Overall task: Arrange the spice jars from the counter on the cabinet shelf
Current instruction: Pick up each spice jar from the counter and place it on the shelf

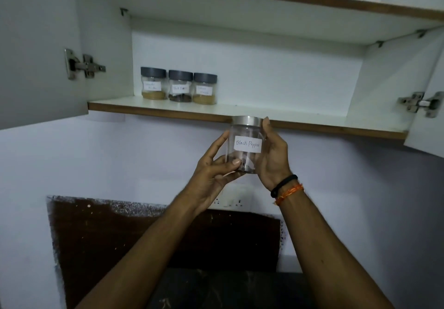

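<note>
Below the shelf lip, near frame centre, a clear jar (246, 146) with a silver lid and a "Black Pepper" label is being held upright in both hands. Left hand (211, 176) is cupping the base from seven o'clock, thumb lying across the lower glass, fingers curled behind. Right hand (272, 156) is gripping the side from three o'clock, fingertips reaching up to the lid rim; black and orange bands are sitting on that wrist. A small amount of dark contents is showing at the jar bottom.

At ten o'clock from the jar, three grey-lidded jars (179, 85) are standing in a row at the back left of the cabinet shelf (300, 119), close together, possibly touching. Their labels are too blurred to read with confidence. Shelf is running bare to the right of them.

Progress, as a judgement: three jars are placed, a fourth is on its way, not yet over the shelf edge. Counter is barely in view at six o'clock, so what is remaining there cannot be told. Both cabinet doors are standing open.
</note>
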